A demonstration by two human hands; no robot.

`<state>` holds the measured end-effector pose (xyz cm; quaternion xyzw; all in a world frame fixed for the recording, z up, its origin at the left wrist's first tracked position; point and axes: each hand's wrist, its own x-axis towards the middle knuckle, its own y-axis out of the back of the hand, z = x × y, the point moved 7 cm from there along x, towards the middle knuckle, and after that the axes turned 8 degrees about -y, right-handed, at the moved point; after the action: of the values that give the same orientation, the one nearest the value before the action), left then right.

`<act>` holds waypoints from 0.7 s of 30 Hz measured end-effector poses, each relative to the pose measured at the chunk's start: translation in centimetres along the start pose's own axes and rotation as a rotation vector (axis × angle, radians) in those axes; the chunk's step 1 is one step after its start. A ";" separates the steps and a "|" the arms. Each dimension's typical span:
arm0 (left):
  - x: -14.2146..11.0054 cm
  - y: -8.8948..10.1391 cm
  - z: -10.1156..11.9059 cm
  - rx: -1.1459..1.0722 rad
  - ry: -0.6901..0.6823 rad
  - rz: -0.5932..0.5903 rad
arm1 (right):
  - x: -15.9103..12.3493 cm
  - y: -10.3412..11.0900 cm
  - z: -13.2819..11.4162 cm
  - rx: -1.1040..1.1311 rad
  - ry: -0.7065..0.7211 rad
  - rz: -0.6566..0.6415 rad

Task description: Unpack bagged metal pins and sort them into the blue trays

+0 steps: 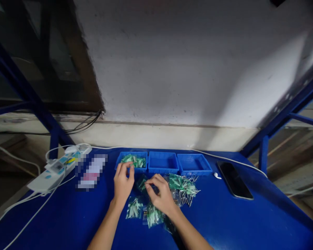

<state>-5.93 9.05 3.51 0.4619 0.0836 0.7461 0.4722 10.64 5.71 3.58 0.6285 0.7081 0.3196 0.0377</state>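
Observation:
My left hand [123, 181] is at the front edge of the left blue bin [118, 164], which holds several green-and-white small parts [135, 161]. Its thumb and fingers are closed in a pinch; what is between them is too small to make out. My right hand [161, 194] pinches the edge of a dark green clear plastic bag [141, 183] in front of the bins. Nearer me lie a clear bag of pale strips [134, 208] and another bag of pale green strips [153, 215]. Right of my right hand is a pile of metal pins [186, 198] and green packets [175, 181].
A middle blue bin [163, 161] and a right blue bin [194, 163] stand in the row. To the right are a white earbud [217, 176] and a black phone [235, 180]. A power strip [58, 170] with cables lies left. A wall [172, 69] stands behind.

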 end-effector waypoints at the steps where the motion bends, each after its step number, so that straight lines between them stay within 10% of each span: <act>1: -0.5 -0.7 0.6 -0.014 -0.043 -0.090 | -0.1 -0.2 -0.3 -0.005 0.021 -0.041; 9: -3.2 -4.2 0.1 0.223 0.051 -0.737 | -1.3 -1.9 -2.5 -0.026 0.168 -0.330; 21: -3.6 -4.4 -3.2 0.082 0.183 -0.561 | 0.4 -0.5 1.8 -0.120 -0.127 -0.082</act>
<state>-5.16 9.66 -2.97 0.3703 0.2801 0.6208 0.6316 10.96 6.83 2.04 0.6147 0.7089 0.3191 0.1333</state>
